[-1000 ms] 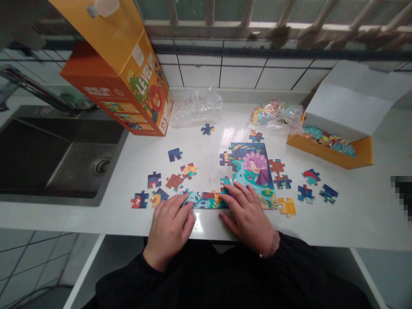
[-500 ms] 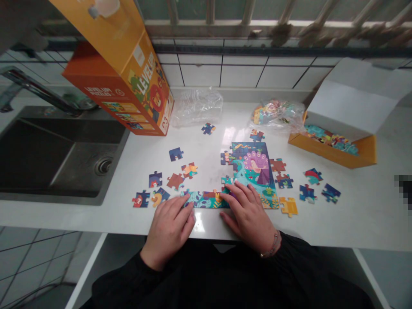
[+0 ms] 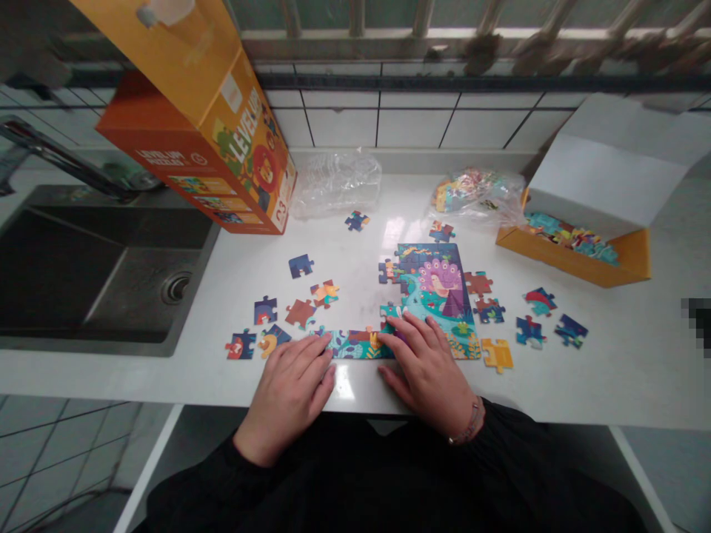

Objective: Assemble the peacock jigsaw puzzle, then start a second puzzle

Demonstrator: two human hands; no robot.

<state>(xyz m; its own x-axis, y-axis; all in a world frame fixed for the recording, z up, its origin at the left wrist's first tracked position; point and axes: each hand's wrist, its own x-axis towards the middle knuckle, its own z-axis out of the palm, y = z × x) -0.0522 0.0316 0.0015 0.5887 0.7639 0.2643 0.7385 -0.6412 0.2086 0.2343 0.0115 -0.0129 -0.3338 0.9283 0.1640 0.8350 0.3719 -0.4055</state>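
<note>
A partly joined jigsaw puzzle (image 3: 430, 300) with a purple peacock lies on the white counter. From its lower left corner a row of joined pieces (image 3: 355, 343) runs left along the near side. My left hand (image 3: 292, 385) rests at that row's left end, fingers stretched out and covering part of it. My right hand (image 3: 425, 363) lies with fingers spread over the puzzle's lower left part. Loose puzzle pieces lie close to my left hand, among them a brown piece (image 3: 301, 312) and a piece with a yellow shape (image 3: 273, 340). Right of the puzzle is a yellow piece (image 3: 496, 355).
An orange puzzle box (image 3: 194, 163) stands at back left beside the sink (image 3: 192, 326). Behind the puzzle lie a crumpled clear bag (image 3: 338, 185) and a bag of pieces (image 3: 475, 194). An open box (image 3: 578, 259) holding pieces stands at back right. Several loose pieces lie further right.
My left hand's fingers have shifted slightly over the row's left end. My right hand stays in place on the puzzle. The view has moved a little.
</note>
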